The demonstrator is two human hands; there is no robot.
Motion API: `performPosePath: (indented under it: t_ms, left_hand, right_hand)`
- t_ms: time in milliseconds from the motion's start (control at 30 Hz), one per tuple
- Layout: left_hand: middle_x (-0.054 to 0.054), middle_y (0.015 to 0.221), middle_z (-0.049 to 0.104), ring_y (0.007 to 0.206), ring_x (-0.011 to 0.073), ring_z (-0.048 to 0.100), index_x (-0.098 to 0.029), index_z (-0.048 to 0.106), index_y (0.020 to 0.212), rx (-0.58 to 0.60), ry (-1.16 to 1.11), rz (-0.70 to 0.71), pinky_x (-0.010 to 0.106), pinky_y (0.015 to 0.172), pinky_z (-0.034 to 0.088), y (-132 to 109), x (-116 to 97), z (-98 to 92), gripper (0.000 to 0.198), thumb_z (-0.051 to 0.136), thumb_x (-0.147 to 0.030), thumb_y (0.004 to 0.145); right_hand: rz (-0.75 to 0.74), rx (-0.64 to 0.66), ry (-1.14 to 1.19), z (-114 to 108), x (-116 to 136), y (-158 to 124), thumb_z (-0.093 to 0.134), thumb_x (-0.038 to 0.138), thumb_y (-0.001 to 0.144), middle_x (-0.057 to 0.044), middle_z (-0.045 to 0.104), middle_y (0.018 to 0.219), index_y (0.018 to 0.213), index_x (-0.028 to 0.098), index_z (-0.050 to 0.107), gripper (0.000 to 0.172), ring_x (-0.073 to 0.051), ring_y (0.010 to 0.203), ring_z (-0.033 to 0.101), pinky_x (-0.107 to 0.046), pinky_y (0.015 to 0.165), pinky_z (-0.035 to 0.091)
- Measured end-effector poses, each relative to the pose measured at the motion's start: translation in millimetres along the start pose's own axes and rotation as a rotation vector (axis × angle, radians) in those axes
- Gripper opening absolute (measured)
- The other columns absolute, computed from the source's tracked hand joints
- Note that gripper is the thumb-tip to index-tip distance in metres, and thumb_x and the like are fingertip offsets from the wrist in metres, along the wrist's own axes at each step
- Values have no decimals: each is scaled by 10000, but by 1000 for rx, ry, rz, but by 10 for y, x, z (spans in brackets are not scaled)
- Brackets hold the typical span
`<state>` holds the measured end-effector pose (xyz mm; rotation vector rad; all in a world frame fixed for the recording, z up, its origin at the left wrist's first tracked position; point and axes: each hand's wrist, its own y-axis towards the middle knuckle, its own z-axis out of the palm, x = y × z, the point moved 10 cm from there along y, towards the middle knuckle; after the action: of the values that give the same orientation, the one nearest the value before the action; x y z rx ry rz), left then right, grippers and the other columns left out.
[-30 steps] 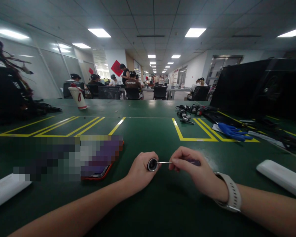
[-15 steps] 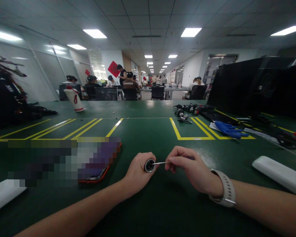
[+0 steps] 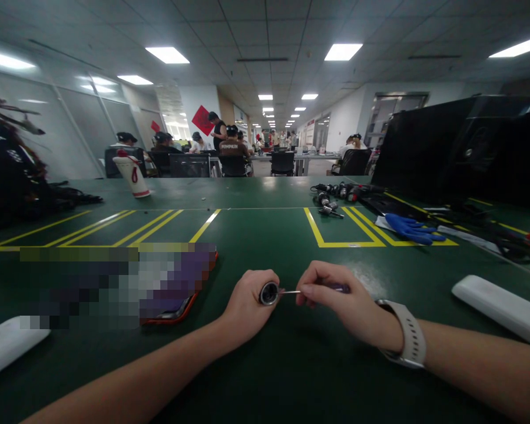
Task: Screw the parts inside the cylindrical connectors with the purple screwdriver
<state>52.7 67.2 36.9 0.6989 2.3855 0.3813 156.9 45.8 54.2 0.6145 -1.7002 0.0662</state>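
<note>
My left hand [image 3: 247, 309] is wrapped round a small cylindrical part [image 3: 269, 293] with a metal rim; its dark round opening faces me. Most of the part's body is hidden inside my fist. Between the thumb and fingers of my right hand [image 3: 331, 291] is a thin screwdriver [image 3: 342, 288] with a purple handle. Its slim metal shaft points left, with the tip by the right edge of the rim, close to my left thumb. I cannot tell whether the tip touches the rim. Both hands are just above the green tabletop [image 3: 265, 377].
Left of my hands lies a phone [image 3: 176, 288] in an orange-edged case, partly pixelated. White bars [image 3: 499, 306] flank me. Farther back are a blue glove [image 3: 413, 228], several dark metal parts [image 3: 329, 203], a paper cup [image 3: 133, 174] and black equipment [image 3: 437, 153]. People sit beyond.
The screwdriver's tip has moved from inside the part's opening to the right edge of its rim. My left hand has turned the part's opening slightly; both hands keep their grip.
</note>
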Motion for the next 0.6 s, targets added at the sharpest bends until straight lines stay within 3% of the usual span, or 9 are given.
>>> performPosePath:
  t_ms: [100, 167, 500, 600]
  left_hand:
    - [-38, 595, 531, 571, 121, 485, -184, 522, 623, 2, -72, -36, 247, 566, 371, 3, 45, 3, 105, 568, -183, 717]
    - [-47, 581, 502, 545, 110, 467, -180, 507, 618, 1, -151, -66, 229, 523, 361, 5, 83, 14, 121, 579, -195, 715]
    - [-56, 578, 483, 530, 89, 443, -166, 502, 613, 37, -311, -91, 196, 485, 351, 5, 123, 67, 147, 587, -188, 731]
    - [-56, 567, 488, 529, 88, 445, -164, 513, 611, 57, -305, -75, 195, 486, 350, 3, 99, 85, 140, 593, -183, 725]
  right_hand:
    - [107, -22, 256, -21, -209, 34, 531, 201, 801, -22, 627, 686, 725, 152, 571, 99, -129, 641, 563, -264, 591, 436]
    - [115, -49, 302, -44, -262, 34, 535, 194, 803, -23, 630, 683, 720, 149, 568, 100, -126, 641, 563, -259, 591, 433]
    - [-97, -61, -134, -31, 94, -48, 516, 260, 841, -26, 605, 748, 785, 160, 606, 146, -144, 684, 543, -284, 619, 419]
    - [-83, -22, -102, 7, 87, -36, 519, 257, 841, -28, 608, 767, 798, 162, 608, 137, -146, 712, 550, -286, 643, 428]
